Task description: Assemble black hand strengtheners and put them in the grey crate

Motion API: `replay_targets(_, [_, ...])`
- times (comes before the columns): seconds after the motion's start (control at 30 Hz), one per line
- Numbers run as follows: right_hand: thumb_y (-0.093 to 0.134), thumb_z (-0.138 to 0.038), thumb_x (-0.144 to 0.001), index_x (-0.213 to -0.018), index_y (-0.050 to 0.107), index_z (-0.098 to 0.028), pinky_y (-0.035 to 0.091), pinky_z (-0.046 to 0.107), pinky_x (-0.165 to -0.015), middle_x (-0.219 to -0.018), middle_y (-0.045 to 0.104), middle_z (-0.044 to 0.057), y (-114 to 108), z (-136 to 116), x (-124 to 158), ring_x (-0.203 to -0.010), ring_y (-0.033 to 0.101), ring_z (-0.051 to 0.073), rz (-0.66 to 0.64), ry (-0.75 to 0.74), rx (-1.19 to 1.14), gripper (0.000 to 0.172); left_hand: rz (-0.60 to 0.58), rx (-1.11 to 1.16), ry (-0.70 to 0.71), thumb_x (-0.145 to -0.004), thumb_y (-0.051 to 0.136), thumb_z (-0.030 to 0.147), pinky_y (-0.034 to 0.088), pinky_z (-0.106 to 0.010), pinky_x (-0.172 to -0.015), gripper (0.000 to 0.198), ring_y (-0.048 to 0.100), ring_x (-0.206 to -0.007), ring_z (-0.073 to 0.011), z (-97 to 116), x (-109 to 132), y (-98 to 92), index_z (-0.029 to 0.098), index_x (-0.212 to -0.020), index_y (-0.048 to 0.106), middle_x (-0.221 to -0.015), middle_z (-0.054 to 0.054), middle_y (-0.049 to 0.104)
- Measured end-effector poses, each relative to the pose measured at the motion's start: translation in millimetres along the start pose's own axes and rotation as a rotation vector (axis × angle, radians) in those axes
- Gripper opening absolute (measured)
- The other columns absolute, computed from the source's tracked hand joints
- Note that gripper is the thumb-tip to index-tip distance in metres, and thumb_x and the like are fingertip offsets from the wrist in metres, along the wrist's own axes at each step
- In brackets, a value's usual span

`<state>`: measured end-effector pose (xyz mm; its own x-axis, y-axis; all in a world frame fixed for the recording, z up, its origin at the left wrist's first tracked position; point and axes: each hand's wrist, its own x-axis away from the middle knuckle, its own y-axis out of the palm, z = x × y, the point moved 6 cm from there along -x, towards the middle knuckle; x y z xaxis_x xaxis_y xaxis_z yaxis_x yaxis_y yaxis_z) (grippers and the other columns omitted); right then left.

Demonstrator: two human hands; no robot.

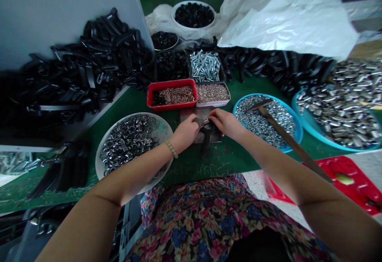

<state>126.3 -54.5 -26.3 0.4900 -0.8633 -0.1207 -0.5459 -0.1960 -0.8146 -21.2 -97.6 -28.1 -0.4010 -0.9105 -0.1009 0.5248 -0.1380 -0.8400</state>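
Left hand, right hand both narrow, fingers together on small metal part, over black strap piece on steel plate. Many metal rings remain in white bowl; washers in blue basin.

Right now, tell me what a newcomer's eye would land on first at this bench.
A big heap of black plastic parts sprawls on the left, and a blue basin piled with shiny metal pieces fills the right. In the middle, the left hand and right hand meet over a metal plate, just below a red tray of metal pins.
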Motion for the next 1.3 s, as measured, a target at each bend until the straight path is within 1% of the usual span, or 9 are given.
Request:
replay_targets(0.1, [0.044, -0.028, -0.092, -0.092, 0.059, -0.018, 0.049, 0.032, -0.073, -0.087, 0.064, 0.008, -2, -1, 2, -0.082, 0.062, 0.019, 0.000, -0.003, -0.024, 0.017, -0.055, -0.121, 0.033, -0.096, 0.038, 0.032, 0.046, -0.030, -0.086, 0.028, 0.056, -0.092, -0.0184, 5, 2, 1.8, 0.017, -0.098, 0.062, -0.109, -0.008, 0.058])
replay_targets(0.2, [0.043, -0.028, -0.093, -0.093, 0.059, -0.018, 0.049, 0.031, -0.070, -0.087, 0.064, 0.007, -3, -1, 5, -0.080, 0.062, 0.019, -0.007, 0.003, -0.052, 0.018, -0.101, -0.251, 0.073, -0.097, 0.035, 0.029, 0.045, -0.030, -0.082, 0.029, 0.055, -0.097, -0.0203, 10, 5, 4.3, 0.017, -0.098, 0.061, -0.110, -0.009, 0.058])
replay_targets(0.3, [0.044, -0.028, -0.093, -0.093, 0.059, -0.018, 0.049, 0.031, -0.071, -0.087, 0.064, 0.008, -4, -1, 8, -0.081, 0.062, 0.019, -0.006, -0.010, -0.048, 0.019, -0.127, -0.328, 0.097, -0.097, 0.034, 0.027, 0.044, -0.029, -0.078, 0.029, 0.055, -0.100, -0.0211, 12, 7, 6.0, 0.018, -0.100, 0.061, -0.112, -0.008, 0.058])
replay_targets(0.5, [0.041, -0.029, -0.094, -0.094, 0.060, -0.019, 0.049, 0.035, -0.077, -0.088, 0.064, 0.009, -1, 1, 13, -0.085, 0.062, 0.020, -0.018, -0.021, 0.008, 0.021, -0.132, -0.344, 0.075, -0.097, 0.034, 0.028, 0.044, -0.028, -0.072, 0.030, 0.055, -0.101, -0.0218, 13, 9, 4.5, 0.019, -0.099, 0.062, -0.112, -0.008, 0.058])
replay_targets(0.67, [0.039, -0.027, -0.096, -0.095, 0.060, -0.016, 0.048, 0.034, -0.081, -0.090, 0.063, 0.011, 3, -2, 9, -0.086, 0.061, 0.020, -0.017, -0.098, 0.091, 0.024, -0.153, -0.397, 0.078, -0.098, 0.033, 0.028, 0.044, -0.028, -0.070, 0.031, 0.056, -0.099, -0.0213, 15, 11, 6.3, 0.019, -0.097, 0.063, -0.113, -0.009, 0.057])
replay_targets(0.83, [0.037, -0.025, -0.096, -0.095, 0.061, -0.014, 0.048, 0.034, -0.079, -0.090, 0.065, 0.013, 9, -5, 6, -0.087, 0.062, 0.022, -0.040, -0.189, 0.220, 0.026, -0.160, -0.443, 0.078, -0.098, 0.033, 0.026, 0.045, -0.027, -0.071, 0.032, 0.055, -0.099, -0.0205, 17, 13, 5.0, 0.016, -0.098, 0.063, -0.112, -0.010, 0.057])
replay_targets(0.97, [0.036, -0.026, -0.097, -0.094, 0.061, -0.013, 0.048, 0.033, -0.075, -0.088, 0.065, 0.013, 7, -8, 17, -0.083, 0.062, 0.022, -0.035, -0.229, 0.253, 0.028, -0.182, -0.483, 0.118, -0.097, 0.036, 0.024, 0.045, -0.025, -0.068, 0.029, 0.054, -0.102, -0.0198, 21, 16, 4.7, 0.016, -0.095, 0.064, -0.113, -0.009, 0.057])
replay_targets(1.13, [0.036, -0.027, -0.097, -0.094, 0.061, -0.015, 0.049, 0.031, -0.074, -0.087, 0.065, 0.011, 3, -7, 29, -0.083, 0.063, 0.021, -0.024, -0.216, 0.241, 0.027, -0.172, -0.506, 0.172, -0.096, 0.037, 0.024, 0.045, -0.025, -0.062, 0.029, 0.056, -0.099, -0.0201, 29, 18, 8.3, 0.017, -0.093, 0.065, -0.112, -0.009, 0.057])
replay_targets(1.3, [0.037, -0.024, -0.097, -0.093, 0.061, -0.015, 0.047, 0.032, -0.074, -0.088, 0.065, 0.011, 9, -3, 8, -0.084, 0.062, 0.021, -0.064, -0.273, 0.265, 0.026, -0.140, -0.497, 0.158, -0.096, 0.038, 0.025, 0.046, -0.027, -0.061, 0.029, 0.057, -0.095, -0.0209, 32, 18, 11.4, 0.016, -0.092, 0.065, -0.109, -0.011, 0.059])
